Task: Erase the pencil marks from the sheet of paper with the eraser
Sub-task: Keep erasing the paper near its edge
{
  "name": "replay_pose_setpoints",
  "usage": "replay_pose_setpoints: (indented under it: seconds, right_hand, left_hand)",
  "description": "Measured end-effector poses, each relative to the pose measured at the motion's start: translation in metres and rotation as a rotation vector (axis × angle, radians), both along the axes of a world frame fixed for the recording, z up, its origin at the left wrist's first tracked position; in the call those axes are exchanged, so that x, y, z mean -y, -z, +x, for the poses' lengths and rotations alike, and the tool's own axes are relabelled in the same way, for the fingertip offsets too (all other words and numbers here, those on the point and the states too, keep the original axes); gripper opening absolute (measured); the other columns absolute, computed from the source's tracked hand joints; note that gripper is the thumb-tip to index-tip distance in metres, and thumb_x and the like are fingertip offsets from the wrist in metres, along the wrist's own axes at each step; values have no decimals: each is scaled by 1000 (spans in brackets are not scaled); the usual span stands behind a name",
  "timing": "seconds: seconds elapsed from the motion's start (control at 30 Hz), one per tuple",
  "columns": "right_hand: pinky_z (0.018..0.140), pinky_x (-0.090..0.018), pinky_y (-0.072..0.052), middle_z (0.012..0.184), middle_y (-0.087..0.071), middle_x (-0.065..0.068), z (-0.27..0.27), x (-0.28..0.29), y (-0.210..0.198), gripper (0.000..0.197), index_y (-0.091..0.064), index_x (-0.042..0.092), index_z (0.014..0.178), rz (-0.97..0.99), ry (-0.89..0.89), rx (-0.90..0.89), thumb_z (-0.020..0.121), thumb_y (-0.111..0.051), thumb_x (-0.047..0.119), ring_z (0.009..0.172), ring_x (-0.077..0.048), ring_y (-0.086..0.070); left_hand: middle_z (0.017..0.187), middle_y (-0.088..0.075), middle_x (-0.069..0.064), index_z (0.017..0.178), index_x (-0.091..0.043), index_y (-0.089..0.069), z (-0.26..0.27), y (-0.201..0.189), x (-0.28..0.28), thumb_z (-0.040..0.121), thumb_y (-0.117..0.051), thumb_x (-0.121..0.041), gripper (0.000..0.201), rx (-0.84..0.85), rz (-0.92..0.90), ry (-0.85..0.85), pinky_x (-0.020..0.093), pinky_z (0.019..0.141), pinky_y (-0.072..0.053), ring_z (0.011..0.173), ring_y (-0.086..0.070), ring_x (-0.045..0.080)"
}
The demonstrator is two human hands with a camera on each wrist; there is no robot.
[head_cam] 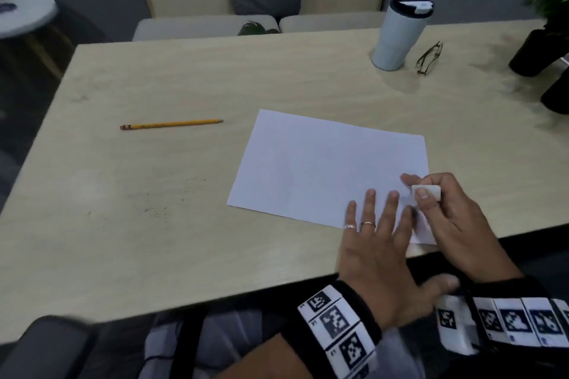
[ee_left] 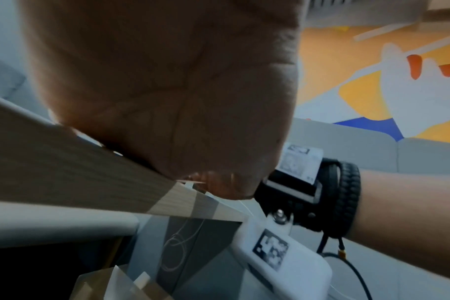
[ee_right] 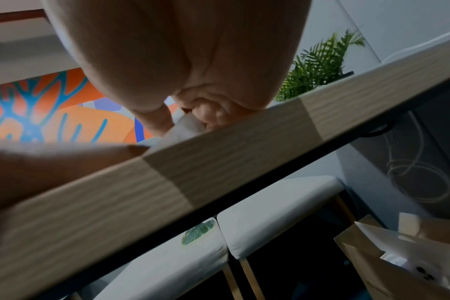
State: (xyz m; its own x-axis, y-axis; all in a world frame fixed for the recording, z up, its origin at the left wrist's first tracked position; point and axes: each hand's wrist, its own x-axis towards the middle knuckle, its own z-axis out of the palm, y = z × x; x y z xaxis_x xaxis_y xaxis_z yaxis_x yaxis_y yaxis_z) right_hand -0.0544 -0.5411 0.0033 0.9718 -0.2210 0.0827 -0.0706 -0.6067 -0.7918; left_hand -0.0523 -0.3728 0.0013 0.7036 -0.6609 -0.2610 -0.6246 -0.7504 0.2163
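A white sheet of paper (head_cam: pixel 326 166) lies on the light wooden table (head_cam: pixel 184 194), its near right corner at the table's front edge. No pencil marks show on it in the head view. My left hand (head_cam: pixel 378 224) lies flat with straight, spread fingers on the sheet's near right part. My right hand (head_cam: pixel 431 197) pinches a white eraser (head_cam: pixel 426 192) between thumb and fingers, just above the sheet's right edge. In the left wrist view only the palm (ee_left: pixel 167 91) against the table edge (ee_left: pixel 64 172) shows. The right wrist view shows the right palm (ee_right: pixel 180 60) above the table edge (ee_right: pixel 219 162).
A yellow pencil (head_cam: pixel 171 124) lies at the table's left. A pale tumbler with a dark lid (head_cam: pixel 400 34) and folded glasses (head_cam: pixel 429 58) stand at the back right, beside dark plant pots (head_cam: pixel 535 52). Dark eraser crumbs (head_cam: pixel 160 209) dot the table left of the sheet.
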Motion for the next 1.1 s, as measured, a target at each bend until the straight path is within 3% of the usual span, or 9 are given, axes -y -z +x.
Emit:
replay_pose_setpoints:
  seconds: [0.1,0.2,0.4,0.5,0.63,0.73,0.83,0.9,1.1]
  right_hand:
    - [90,-1,-39,137,-66,27,-5,3,5,15,-54,30,118,-9,13,-1,109,-48,40,126,16,-56]
    - [90,0,-38,141,-64,23,-7,2,12,17,-53,25,121,-39,17,14,110,-48,38,122,25,-52]
    - [87,2,-38,141,-64,22,-9,1,11,19,-53,26,124,-51,30,45,109,-49,37,116,28,-53]
    - [86,1,-39,141,-64,24,-9,1,13,16,-53,29,123,-54,36,36,109,-50,35,112,27,-56]
    - [81,-2,-42,139,-63,29,-9,1,15,15,-54,29,122,-66,42,34,109,-50,35,105,16,-64]
    - [79,-9,-46,133,-71,18,-6,0,13,15,-54,33,122,-75,48,37,108,-50,38,99,-2,-69]
    - [78,-3,-41,141,-66,23,-5,-1,10,14,-53,33,120,-73,48,33,108,-50,40,103,14,-64]
    - [79,-1,-40,142,-64,25,-5,-2,10,16,-54,31,121,-62,51,32,107,-51,39,107,17,-62]
    - [77,0,-40,142,-60,30,-8,-2,13,24,-55,25,124,-64,45,39,110,-52,45,99,20,-62]
  left_hand:
    - [160,47,17,157,-12,33,8,-3,-37,89,-5,-90,110,-5,108,-239,64,119,24,144,49,41]
    - [161,39,29,156,1,28,15,-16,-55,92,-3,-87,113,-30,175,-435,66,120,23,149,36,51]
    - [165,43,5,161,-19,28,6,-5,-18,98,-5,-82,96,-15,30,-26,58,122,22,144,51,30]
    - [162,46,11,159,-14,30,9,0,-53,94,-4,-85,102,-10,109,-165,59,121,26,144,49,37]
    - [165,31,28,160,-1,22,30,-15,-120,79,16,-83,116,-11,316,-508,64,122,20,152,25,55]
    - [167,34,21,160,-3,23,42,-17,-120,88,6,-82,109,-8,202,-470,62,123,19,153,29,48]
    - [164,44,0,161,-18,29,39,-11,-100,99,-7,-79,94,-44,69,-189,57,126,16,149,43,30]
    - [162,46,-1,161,-21,29,38,-9,-100,99,-9,-80,94,-61,116,-126,55,125,17,148,46,28]
    - [166,29,28,159,3,22,54,-25,-155,88,6,-85,114,-23,388,-502,61,122,24,152,31,49]
